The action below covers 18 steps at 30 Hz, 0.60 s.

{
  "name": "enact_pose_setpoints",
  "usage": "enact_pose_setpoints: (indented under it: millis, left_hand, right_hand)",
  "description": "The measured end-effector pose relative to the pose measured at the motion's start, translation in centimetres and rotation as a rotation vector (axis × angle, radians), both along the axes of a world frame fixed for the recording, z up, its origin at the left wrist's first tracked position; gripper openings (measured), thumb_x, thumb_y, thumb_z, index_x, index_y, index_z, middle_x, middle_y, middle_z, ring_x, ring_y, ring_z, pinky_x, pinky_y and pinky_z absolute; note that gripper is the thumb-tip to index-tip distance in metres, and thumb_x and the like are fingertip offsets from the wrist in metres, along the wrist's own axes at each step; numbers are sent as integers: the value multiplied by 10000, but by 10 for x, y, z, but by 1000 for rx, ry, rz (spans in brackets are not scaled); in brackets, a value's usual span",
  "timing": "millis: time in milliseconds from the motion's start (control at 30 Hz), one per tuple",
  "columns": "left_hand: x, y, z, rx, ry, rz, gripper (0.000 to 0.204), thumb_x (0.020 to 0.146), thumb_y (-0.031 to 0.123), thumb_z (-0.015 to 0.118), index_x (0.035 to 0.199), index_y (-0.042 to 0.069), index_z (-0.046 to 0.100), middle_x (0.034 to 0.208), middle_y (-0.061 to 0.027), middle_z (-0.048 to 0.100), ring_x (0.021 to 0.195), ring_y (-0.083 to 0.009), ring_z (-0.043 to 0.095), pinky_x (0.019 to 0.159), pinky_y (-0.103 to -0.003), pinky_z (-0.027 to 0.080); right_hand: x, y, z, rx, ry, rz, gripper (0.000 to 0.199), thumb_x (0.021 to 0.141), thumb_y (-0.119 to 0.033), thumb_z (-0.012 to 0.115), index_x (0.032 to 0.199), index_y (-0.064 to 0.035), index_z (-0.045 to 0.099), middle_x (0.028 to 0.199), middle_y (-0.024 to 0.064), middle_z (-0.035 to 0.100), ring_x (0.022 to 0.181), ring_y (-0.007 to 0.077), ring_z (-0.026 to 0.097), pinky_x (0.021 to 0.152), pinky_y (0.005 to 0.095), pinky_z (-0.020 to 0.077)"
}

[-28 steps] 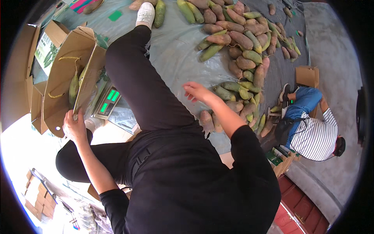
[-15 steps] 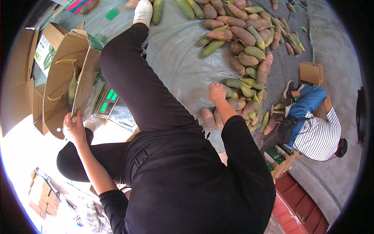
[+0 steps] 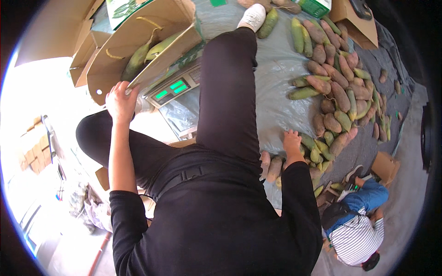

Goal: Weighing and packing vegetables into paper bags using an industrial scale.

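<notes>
My left hand [image 3: 121, 102] is closed on the near edge of a tall cardboard box [image 3: 99, 69] that has yellow cord handles. Inside the box lie two green radishes, one long and dark [image 3: 136, 63], the other lighter [image 3: 162, 47]. The box stands at a scale [image 3: 172, 90] with a lit green display. My right hand [image 3: 292, 143] rests at the near left edge of a radish pile, fingers bent and a little apart. Closest to it is a green radish [image 3: 307, 140]; no radish shows in its fingers. What lies under its palm is hidden.
Several green and reddish-brown radishes [image 3: 340, 96] spread over a plastic sheet [image 3: 276, 115]. A person in a striped shirt [image 3: 357, 237] bends down at the lower right. Another cardboard box [image 3: 354, 23] stands at the top right, and my white shoe [image 3: 253, 17] is on the sheet.
The view has swung left, so the pile and the other person appear farther right and lower. More of the box's inside shows, with a second radish visible. Both hands keep their places.
</notes>
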<state>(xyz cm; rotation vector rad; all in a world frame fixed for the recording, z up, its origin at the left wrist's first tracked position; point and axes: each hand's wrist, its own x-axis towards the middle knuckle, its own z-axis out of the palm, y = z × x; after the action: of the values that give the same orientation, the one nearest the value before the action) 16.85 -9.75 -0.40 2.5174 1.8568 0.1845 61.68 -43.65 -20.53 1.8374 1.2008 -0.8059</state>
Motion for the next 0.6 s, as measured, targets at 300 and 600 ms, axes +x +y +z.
enact_pose_setpoints:
  millis: [300,600]
  left_hand:
    - [-2,-1,3,29,5,1,223,723,270,674,797,71,606,799,-67,606,833,-263,594,725,-392,430]
    - [-1,0,7,47,5,-28,210,702,278,685,745,90,601,744,-51,585,769,-248,584,668,-387,416]
  right_hand:
    - [5,-1,1,76,-86,22,280,867,-171,508,1144,-149,538,1160,33,514,1094,243,480,847,389,447]
    - [25,-25,1,213,-116,-65,260,798,-92,568,1056,-111,549,1073,101,560,1020,312,540,826,390,485]
